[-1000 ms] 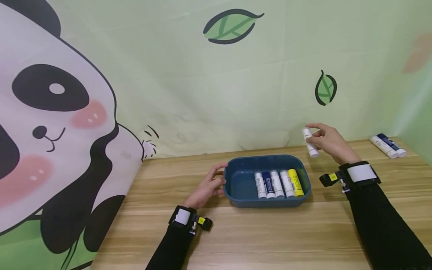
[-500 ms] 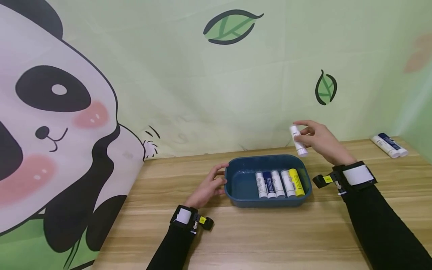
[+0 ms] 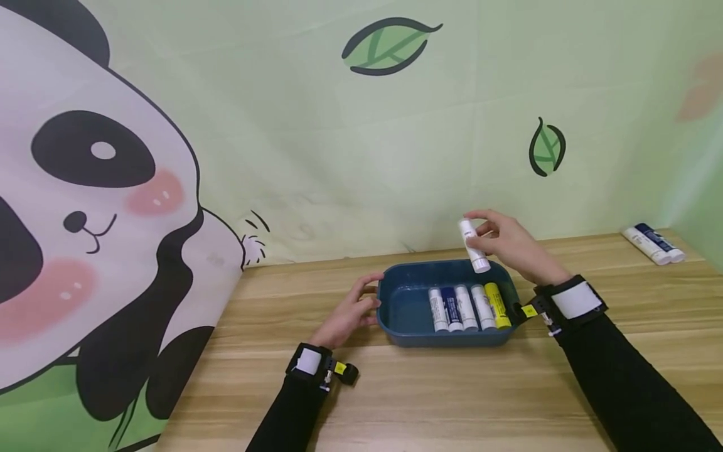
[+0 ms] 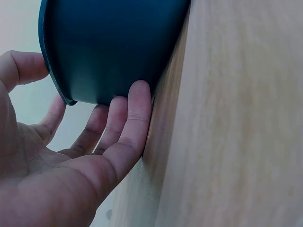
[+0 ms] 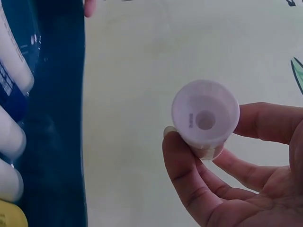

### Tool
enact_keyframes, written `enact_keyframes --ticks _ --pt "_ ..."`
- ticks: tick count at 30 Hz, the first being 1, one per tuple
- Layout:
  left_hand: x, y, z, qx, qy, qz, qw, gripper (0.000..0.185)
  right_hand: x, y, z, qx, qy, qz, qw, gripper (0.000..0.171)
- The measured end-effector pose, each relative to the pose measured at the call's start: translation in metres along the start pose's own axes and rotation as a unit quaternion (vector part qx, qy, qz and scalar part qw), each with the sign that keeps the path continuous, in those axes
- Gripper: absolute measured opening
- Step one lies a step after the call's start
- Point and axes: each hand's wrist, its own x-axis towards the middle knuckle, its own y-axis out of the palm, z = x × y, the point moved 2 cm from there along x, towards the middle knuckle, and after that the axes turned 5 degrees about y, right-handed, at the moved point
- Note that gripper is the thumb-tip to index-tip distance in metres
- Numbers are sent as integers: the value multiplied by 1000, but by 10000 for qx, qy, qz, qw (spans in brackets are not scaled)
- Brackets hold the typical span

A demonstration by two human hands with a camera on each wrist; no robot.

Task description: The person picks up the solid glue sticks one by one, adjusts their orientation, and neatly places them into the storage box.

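Note:
My right hand [image 3: 511,245] pinches a white glue stick [image 3: 479,258] between thumb and fingers, tilted over the back rim of a dark blue plastic bin [image 3: 446,340]. The round, hollow end of this stick faces the camera in the right wrist view. Inside the bin's right half, a row of glue sticks lies side by side: several white, a dark blue one [image 3: 451,309] and a yellow one [image 3: 497,306] at the right end. My left hand [image 3: 350,311] rests against the bin's left end; its fingers [image 4: 137,109] touch the outer wall in the left wrist view.
Two more sticks, one white [image 3: 646,245] and one dark blue [image 3: 661,242], lie together at the far right of the wooden table [image 3: 429,402]. Behind the table hangs a green backdrop [image 3: 316,157] with a panda and leaves printed on it.
My right hand has carried the white glue stick leftward, from right of the bin to above its back rim. My left hand stays against the bin.

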Motion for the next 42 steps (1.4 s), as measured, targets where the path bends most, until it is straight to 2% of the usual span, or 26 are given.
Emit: enact_keyframes --ticks 12,21,42 --pt "-1 0 0 6 -47 21 10000 61 1 18 4 -77 -220 135 9996 60" --pt "0 -1 2 17 -55 -19 10000 61 1 31 6 82 -341 390 9986 57" --pt "-1 -1 1 36 -49 -23 10000 61 3 43 3 -84 -337 480 9982 57"
